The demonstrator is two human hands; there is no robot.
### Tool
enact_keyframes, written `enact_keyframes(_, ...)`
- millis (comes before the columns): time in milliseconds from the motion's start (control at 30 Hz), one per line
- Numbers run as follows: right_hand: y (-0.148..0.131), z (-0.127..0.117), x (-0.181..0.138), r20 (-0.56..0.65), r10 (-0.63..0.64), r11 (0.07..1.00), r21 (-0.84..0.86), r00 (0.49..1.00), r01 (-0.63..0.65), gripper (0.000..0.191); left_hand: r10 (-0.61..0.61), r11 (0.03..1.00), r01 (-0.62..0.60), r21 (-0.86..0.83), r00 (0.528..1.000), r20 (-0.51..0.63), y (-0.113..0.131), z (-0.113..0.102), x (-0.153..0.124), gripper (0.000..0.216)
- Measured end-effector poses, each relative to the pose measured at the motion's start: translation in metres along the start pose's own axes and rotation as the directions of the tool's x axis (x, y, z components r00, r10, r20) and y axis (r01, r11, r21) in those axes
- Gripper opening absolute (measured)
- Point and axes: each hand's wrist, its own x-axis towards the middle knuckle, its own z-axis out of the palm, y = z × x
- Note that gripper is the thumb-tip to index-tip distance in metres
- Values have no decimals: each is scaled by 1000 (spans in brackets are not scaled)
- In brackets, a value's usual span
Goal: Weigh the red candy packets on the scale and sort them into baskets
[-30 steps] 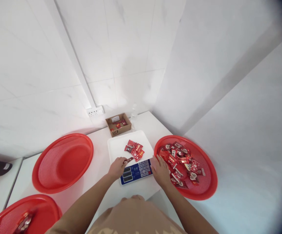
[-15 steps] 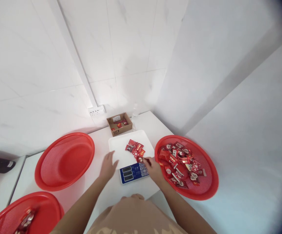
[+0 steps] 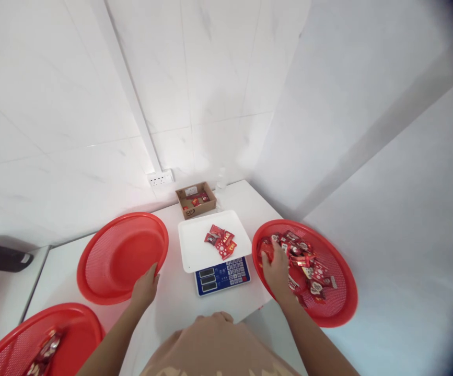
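Note:
My left hand (image 3: 146, 287) lies open on the white table, its fingertips touching the near rim of an empty red basket (image 3: 122, 256). Palm down in the right red basket (image 3: 328, 313) is my right hand (image 3: 276, 267), fingers spread over the red candy packets (image 3: 308, 263); whether it grips one is hidden. Between the hands stands a scale with a blue keypad (image 3: 221, 274). Its white tray (image 3: 195, 245) carries several red packets (image 3: 221, 241).
A small cardboard box (image 3: 195, 199) with a few packets stands at the back by a wall socket (image 3: 160, 179). A third red basket (image 3: 73, 326) at the lower left holds a packet (image 3: 46, 349). White walls close in behind and on the right.
My left hand slid left from beside the scale to the empty basket's rim. My right hand left the scale tray and moved right into the basket of packets.

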Motion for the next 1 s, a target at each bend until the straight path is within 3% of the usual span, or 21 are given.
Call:
enact_keyframes(167, -42, 45, -2, 267, -213, 975, 1, 940, 221, 54, 61, 994, -54, -100, 996, 68, 6, 14, -25, 49)
enact_keyframes(267, -62, 68, 1, 443, -186, 964, -91, 877, 250, 63, 92, 987, -78, -140, 991, 93, 8, 19, -39, 49)
enact_keyframes(367, -73, 84, 6, 541, -115, 953, -177, 833, 247, 73, 114, 976, -92, -197, 988, 107, 9, 18, -51, 46)
enact_keyframes(500, -76, 95, 12, 540, -141, 931, -214, 830, 297, 74, 138, 961, -96, -259, 980, 146, 7, 12, -59, 44)
enact_keyframes(600, -76, 95, 15, 487, -233, 911, -194, 842, 365, 62, 155, 957, -103, -271, 971, 180, 4, 8, -62, 42)
enact_keyframes(733, -82, 89, 21, 494, -290, 896, -162, 820, 414, 47, 176, 951, -113, -287, 964, 201, 5, 1, -64, 38)
enact_keyframes(900, -86, 85, 29, 529, -293, 906, -114, 796, 409, 31, 196, 952, -133, -277, 958, 210, 9, -6, -64, 34)
enact_keyframes(1000, -82, 87, 33, 492, -256, 949, -34, 832, 312, 33, 190, 953, -126, -276, 957, 219, 9, -7, -63, 33)
